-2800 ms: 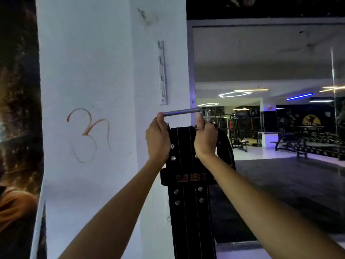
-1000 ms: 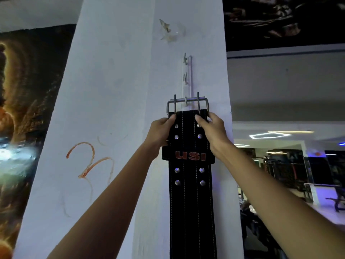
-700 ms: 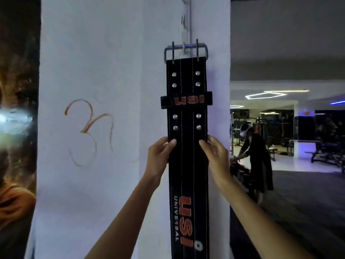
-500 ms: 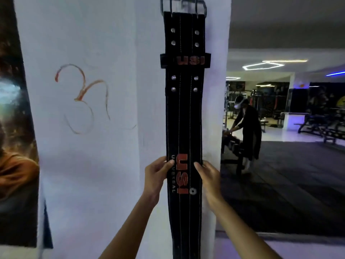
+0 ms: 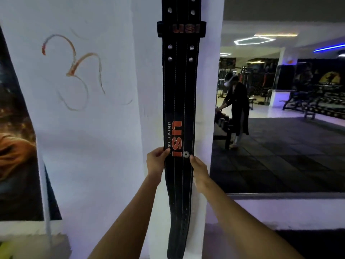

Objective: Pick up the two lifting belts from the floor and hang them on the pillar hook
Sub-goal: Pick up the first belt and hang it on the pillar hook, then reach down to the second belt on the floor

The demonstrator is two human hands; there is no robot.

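A long black lifting belt (image 5: 180, 94) with red USI lettering hangs straight down the white pillar (image 5: 93, 128). Its buckle and the hook are above the frame, out of sight. My left hand (image 5: 156, 161) touches the belt's left edge just below the lettering, thumb on the front face. My right hand (image 5: 198, 170) rests against the right edge at the same height. Both hands lie along the sides of the belt, holding it lightly between them. I cannot tell whether a second belt hangs behind this one.
An orange drawn symbol (image 5: 74, 71) marks the pillar's left face. A dark mural (image 5: 15, 137) covers the wall at left. To the right a mirror shows a person in black (image 5: 238, 109) bent over dumbbells, benches (image 5: 308, 105) and a dark rubber floor (image 5: 289, 156).
My hands have slid down the hanging belt from the buckle end to below the lettering. The view has dropped, so the buckle and hook have left the top of the frame.
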